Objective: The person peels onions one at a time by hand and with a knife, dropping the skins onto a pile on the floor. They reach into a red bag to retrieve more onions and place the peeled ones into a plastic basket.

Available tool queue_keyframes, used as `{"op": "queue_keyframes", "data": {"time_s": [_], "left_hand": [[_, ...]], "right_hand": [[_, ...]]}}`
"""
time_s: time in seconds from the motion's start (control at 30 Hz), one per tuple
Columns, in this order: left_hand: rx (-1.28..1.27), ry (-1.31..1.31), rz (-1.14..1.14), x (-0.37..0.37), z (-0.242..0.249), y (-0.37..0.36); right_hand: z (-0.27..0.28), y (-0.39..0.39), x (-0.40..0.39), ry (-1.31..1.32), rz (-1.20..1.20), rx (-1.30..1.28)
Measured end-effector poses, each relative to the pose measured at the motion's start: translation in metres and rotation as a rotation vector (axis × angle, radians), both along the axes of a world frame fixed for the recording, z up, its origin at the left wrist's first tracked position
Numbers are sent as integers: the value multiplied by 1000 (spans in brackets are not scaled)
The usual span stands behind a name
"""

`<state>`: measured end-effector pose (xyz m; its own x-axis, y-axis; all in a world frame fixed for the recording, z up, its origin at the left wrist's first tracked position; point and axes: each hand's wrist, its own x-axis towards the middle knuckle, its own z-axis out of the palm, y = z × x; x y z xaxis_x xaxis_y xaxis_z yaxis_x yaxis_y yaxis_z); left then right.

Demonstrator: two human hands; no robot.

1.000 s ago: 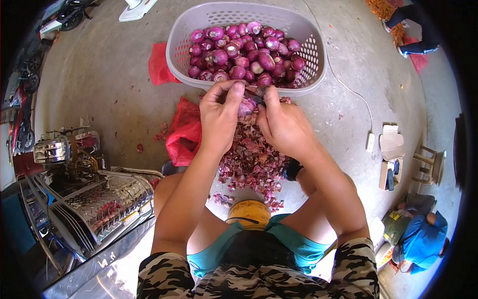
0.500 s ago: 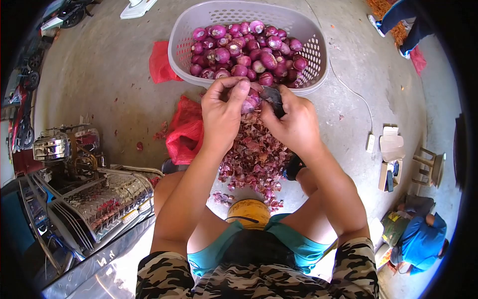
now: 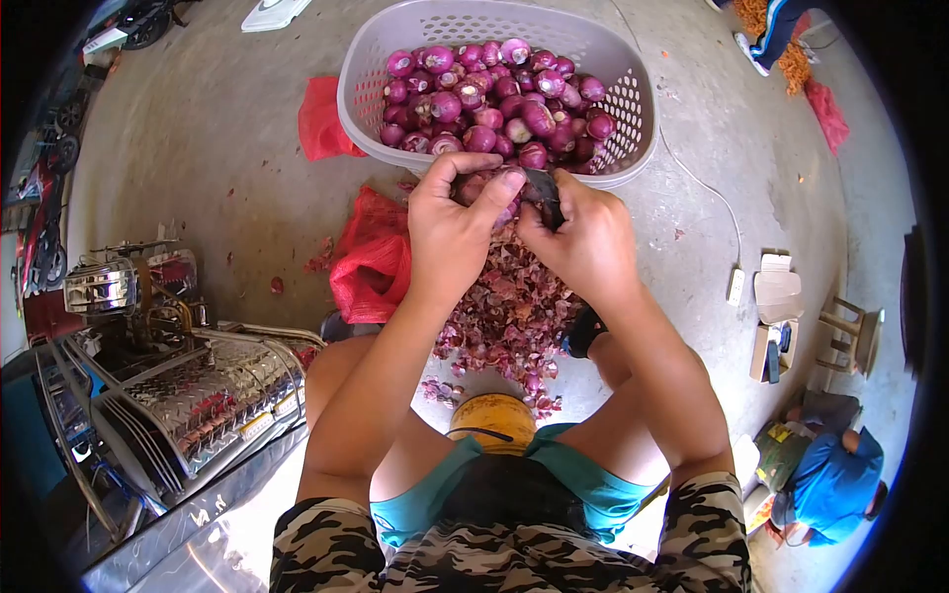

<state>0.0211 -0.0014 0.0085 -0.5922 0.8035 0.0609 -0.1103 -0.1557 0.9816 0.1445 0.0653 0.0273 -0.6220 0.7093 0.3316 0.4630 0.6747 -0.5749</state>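
My left hand (image 3: 450, 217) is closed around a red onion (image 3: 478, 186), its thumb lying over the front and partly hiding it. In my right hand (image 3: 591, 237) is a small dark knife (image 3: 543, 188), its blade against the onion's right side; my fingers hide the handle. Both hands are just in front of a grey plastic basket (image 3: 638, 163) holding many red onions (image 3: 481, 119) with shiny purple skins. Below my hands, a heap of dry onion skins (image 3: 504, 306) lies on the floor between my legs.
Red mesh bags (image 3: 371, 262) lie left of the skins. A yellow bucket (image 3: 491, 420) is beneath me. At right are a power strip (image 3: 735, 287), an open cardboard box (image 3: 773, 336), a stool (image 3: 852, 336) and a crouching person (image 3: 835, 484). Metal vehicle parts (image 3: 217, 385) stand at left.
My left hand has shifted slightly right, and its thumb now covers more of the onion against the knife. At the upper right, another person's legs have moved.
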Motion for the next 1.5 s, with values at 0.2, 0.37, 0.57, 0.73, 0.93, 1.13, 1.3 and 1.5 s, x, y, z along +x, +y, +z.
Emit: {"op": "queue_keyframes", "data": {"time_s": [0.2,0.37,0.57,0.73,0.93,1.13,1.3,1.5], "left_hand": [[-4,66,-30,-1,-1,-1],[-3,117,-69,-5,0,0],[-23,64,-53,-6,1,0],[43,56,12,-10,-5,3],[70,104,53,-4,1,3],[57,82,42,-7,1,1],[58,47,48,-9,0,1],[92,93,60,-10,-1,2]], "right_hand": [[-1,0,2,6,14,-4],[2,2,2,37,2,-52],[7,1,7,76,24,-155],[3,2,12,8,92,-132],[5,-7,4,-97,138,-150],[5,-6,1,-163,159,-86],[8,-7,-3,-203,80,-160],[0,-6,1,-38,94,-133]]}}
